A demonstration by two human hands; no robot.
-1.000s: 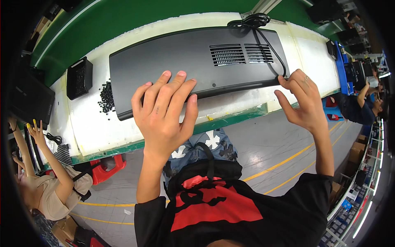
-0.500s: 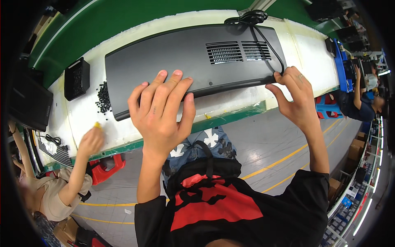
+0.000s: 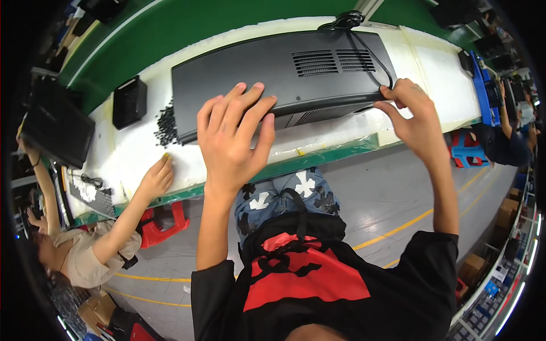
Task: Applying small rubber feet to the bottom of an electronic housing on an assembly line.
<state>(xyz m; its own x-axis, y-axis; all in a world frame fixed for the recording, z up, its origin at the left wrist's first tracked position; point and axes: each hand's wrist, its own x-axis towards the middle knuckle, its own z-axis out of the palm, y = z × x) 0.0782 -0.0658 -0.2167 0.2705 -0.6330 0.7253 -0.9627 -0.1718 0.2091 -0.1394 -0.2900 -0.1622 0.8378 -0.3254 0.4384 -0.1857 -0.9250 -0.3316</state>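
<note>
A long dark grey casing [image 3: 239, 68] with two slotted vents on its upper face lies across the bench in front of me. Its near side shows another slotted grille, and a black power cord [image 3: 375, 57] runs from a coil at its far edge down to the right corner. My left hand [image 3: 236, 133] rests over the near edge left of centre, fingers spread on the upper face and thumb apart in front. At the near right corner, beside the cord, my right hand [image 3: 415, 111] grips the casing's edge, with its thumb lower down. The fingers' undersides are hidden.
Small black pieces [image 3: 166, 126] are heaped left of the casing, next to a black bin [image 3: 129, 102]. A co-worker's hand [image 3: 157, 177] reaches over the bench there, holding something yellow. Farther right stand a blue crate [image 3: 484, 91] and a blue-and-red stool [image 3: 469, 149].
The casing has tilted so its near side and grille now show. Both my hands stay on it. The view has shifted, and the co-worker's hand has moved closer to the black pieces.
</note>
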